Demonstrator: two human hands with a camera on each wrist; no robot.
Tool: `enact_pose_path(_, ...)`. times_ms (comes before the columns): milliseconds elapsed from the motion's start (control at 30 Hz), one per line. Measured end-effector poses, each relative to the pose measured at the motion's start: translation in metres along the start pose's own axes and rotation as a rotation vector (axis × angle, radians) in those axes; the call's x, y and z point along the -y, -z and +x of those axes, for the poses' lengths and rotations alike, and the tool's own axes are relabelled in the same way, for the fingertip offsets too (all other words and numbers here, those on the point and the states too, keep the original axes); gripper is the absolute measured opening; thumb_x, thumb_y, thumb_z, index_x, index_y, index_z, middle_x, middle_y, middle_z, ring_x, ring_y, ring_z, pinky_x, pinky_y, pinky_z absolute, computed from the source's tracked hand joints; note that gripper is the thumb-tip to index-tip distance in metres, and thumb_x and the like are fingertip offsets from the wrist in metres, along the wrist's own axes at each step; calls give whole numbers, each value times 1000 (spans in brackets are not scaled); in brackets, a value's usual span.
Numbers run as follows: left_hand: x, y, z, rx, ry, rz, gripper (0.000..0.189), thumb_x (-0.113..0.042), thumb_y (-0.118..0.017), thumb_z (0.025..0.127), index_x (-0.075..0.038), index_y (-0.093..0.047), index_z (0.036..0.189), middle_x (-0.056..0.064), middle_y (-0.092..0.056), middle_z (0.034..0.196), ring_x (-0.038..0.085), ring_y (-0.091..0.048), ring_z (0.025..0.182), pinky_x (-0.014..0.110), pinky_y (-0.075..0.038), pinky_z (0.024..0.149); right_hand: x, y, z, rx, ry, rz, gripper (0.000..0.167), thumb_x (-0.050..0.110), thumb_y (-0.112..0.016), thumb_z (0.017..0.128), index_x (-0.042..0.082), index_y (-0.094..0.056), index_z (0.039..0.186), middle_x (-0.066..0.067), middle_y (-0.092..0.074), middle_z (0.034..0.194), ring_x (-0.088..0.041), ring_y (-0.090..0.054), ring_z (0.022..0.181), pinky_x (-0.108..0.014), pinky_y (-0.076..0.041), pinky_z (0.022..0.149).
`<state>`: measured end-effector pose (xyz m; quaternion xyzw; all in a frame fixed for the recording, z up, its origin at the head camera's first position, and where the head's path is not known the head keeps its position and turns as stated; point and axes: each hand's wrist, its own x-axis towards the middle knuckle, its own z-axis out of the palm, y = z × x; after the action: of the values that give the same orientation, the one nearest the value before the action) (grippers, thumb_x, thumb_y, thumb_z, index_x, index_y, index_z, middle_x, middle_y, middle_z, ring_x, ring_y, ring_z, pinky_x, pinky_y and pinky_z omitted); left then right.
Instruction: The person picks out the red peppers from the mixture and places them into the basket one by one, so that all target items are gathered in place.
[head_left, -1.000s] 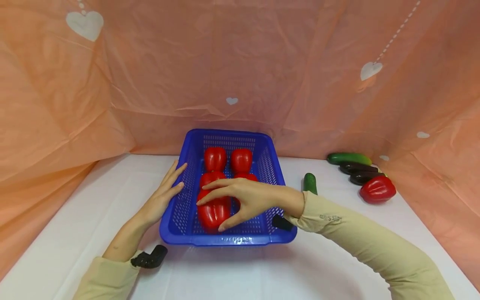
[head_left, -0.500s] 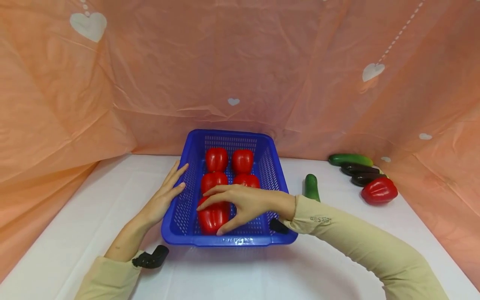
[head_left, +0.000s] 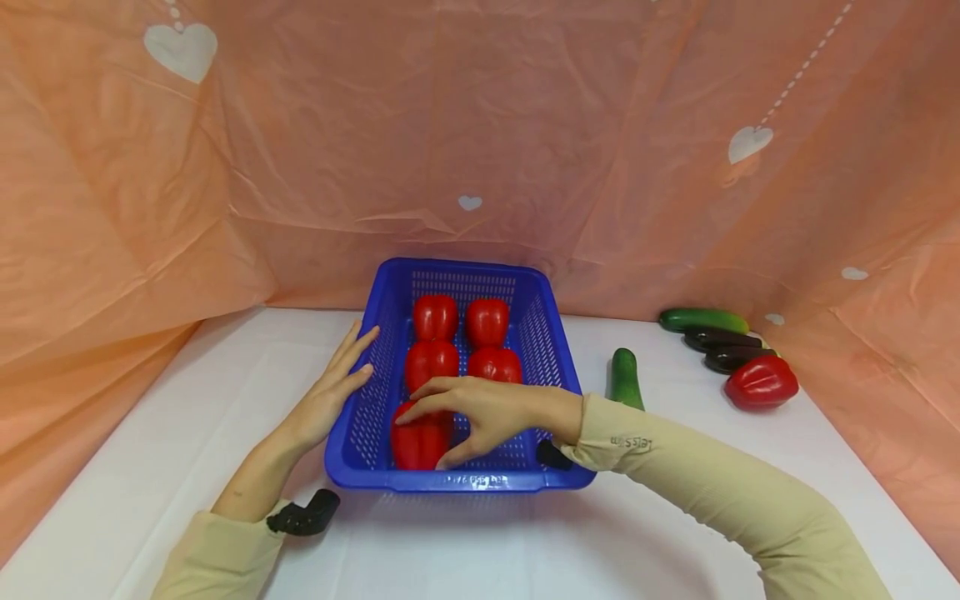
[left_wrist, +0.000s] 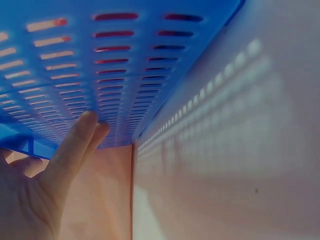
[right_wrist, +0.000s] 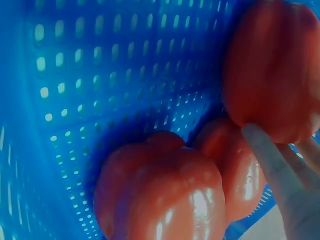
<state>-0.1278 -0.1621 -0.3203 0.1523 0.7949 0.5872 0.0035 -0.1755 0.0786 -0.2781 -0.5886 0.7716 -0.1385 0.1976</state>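
A blue perforated plastic basket (head_left: 465,481) stands in the middle of the table in the head view, with several red bell peppers in it. My right hand (head_left: 483,410) reaches over its right side and grips the front-left bell pepper (head_left: 418,447) between thumb and fingers. The right wrist view shows the thumb (right_wrist: 267,155) against that pepper's side, with two other peppers beside it. My left hand (head_left: 326,400) lies along the basket's left side, fingers extended at the rim. In the left wrist view, its fingers (left_wrist: 75,142) are close to the slotted wall.
A cucumber (head_left: 625,379) lies right of the basket, partly behind the right sleeve. Further right are another green cucumber (head_left: 703,319), two dark eggplants (head_left: 731,359) and a red bell pepper (head_left: 761,383). An orange curtain (head_left: 480,150) hangs behind the white table (head_left: 420,550).
My right hand has moved slightly down and toward the basket's front with the bell pepper, uncovering the peppers behind it. My left hand has stayed at the basket's side.
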Motion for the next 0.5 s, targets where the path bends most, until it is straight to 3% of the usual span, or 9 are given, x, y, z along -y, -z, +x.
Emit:
enact_pose_path(133,0,0,0,0,-3,-1,54,-16,-34,102,-3,-19,152,16,11,161,39,13,146,70,7,108,0,4,-2,-19,-16,-15,64,29,-74,83,18,-50,140,-8,-46,144,-21,-43,133,-36,-41,106)
enact_pose_path(500,1,0,1,-9,-7,3,54,-16,-34,102,-2,-20,152,17,9,160,40,12,146,69,7,108,0,22,-12,-178,21,14,65,29,-77,80,12,-52,138,-12,-48,142,-23,-44,132,-37,-45,102)
